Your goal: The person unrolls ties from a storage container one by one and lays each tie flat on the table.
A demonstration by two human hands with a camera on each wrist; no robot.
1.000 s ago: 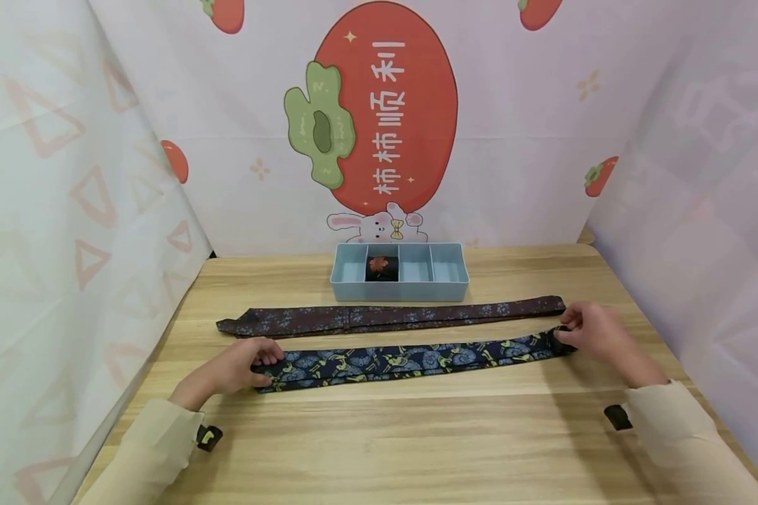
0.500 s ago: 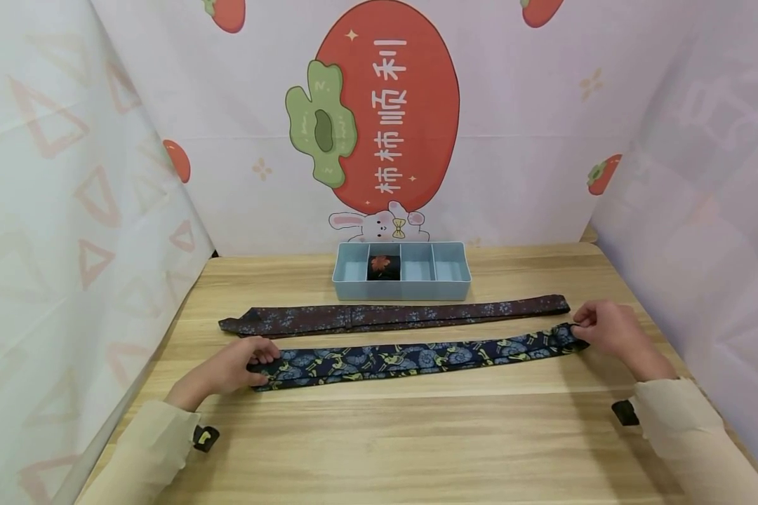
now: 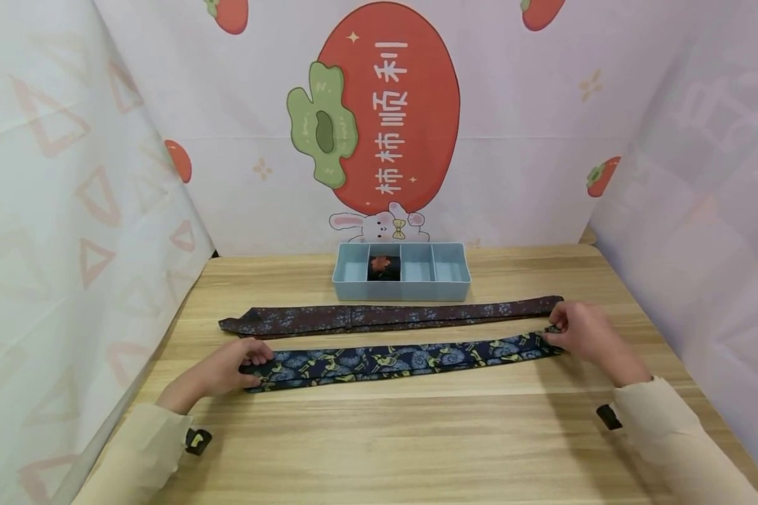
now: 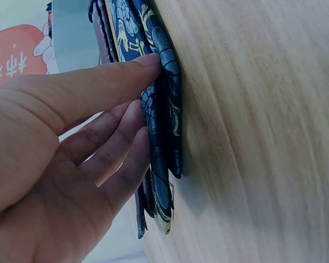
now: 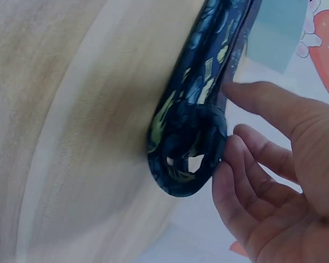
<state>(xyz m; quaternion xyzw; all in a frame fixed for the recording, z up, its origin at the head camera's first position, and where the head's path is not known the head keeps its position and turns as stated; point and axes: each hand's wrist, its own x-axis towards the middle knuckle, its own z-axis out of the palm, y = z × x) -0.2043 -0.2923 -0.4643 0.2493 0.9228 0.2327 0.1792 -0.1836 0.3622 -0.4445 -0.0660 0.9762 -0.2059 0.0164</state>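
Note:
A navy necktie [image 3: 379, 362] with blue shell and yellow figures lies lengthwise across the table, folded double. My left hand [image 3: 227, 368] pinches its left end; in the left wrist view the thumb [image 4: 148, 60] lies over the cloth, with fingers behind. At the right end my right hand [image 3: 584, 337] touches the tie with relaxed fingers. In the right wrist view that end forms a small loop [image 5: 186, 181], and the fingertips [image 5: 225, 159] meet its side while the thumb stays apart from them. Just behind lies a maroon necktie [image 3: 391, 317] with blue flowers.
A light-blue box [image 3: 401, 290] with several compartments stands at the back of the wooden table [image 3: 379, 449]. Its second compartment from the left holds a rolled black cloth [image 3: 384, 268] with an orange leaf. Printed curtains [image 3: 512, 140] hang behind and at both sides.
The right hand moved outward to the right, then back left, and the tie's right end has drawn in. The left hand and its end of the tie shifted slightly left.

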